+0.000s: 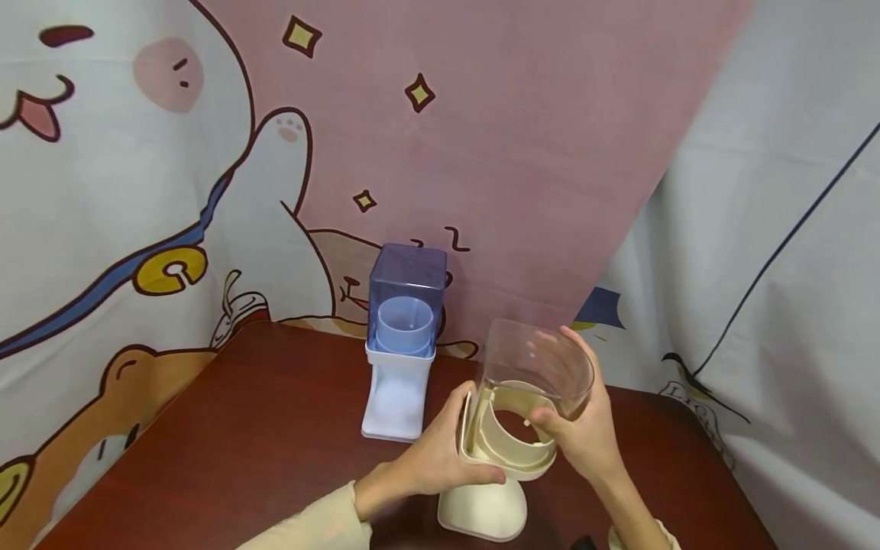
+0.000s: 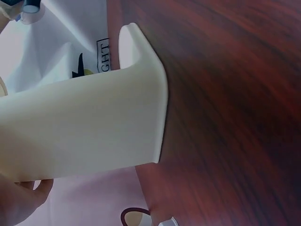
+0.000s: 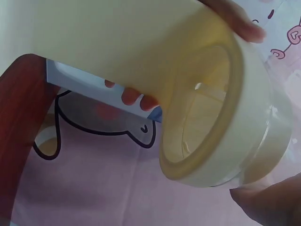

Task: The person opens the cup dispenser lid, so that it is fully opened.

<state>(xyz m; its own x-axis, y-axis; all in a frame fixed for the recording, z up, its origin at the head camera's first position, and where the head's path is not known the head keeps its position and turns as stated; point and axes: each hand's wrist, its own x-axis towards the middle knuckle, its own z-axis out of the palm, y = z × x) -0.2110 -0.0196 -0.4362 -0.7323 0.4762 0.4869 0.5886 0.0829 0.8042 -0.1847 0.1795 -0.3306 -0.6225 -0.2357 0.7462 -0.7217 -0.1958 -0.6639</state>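
Note:
My left hand (image 1: 440, 458) grips the upper part of a cream plastic dispenser stand (image 1: 483, 510), thumb along its front. The stand is upright on the table, with a round opening in its top part. My right hand (image 1: 587, 431) holds a clear plastic container (image 1: 512, 347) from the right side, its lower edge at the stand's cream rim. In the left wrist view, the stand's column (image 2: 84, 127) runs down to its flared foot. From below, the right wrist view shows the cream ring (image 3: 207, 162), with the right thumb (image 3: 273, 202) near the clear container.
A similar white stand (image 1: 395, 397) with a translucent blue container (image 1: 409, 267) stands further back, left of my hands. The dark red wooden table (image 1: 227, 451) meets a cartoon-printed cloth (image 1: 522, 153) behind. A small black object (image 1: 583, 543) shows at the lower edge.

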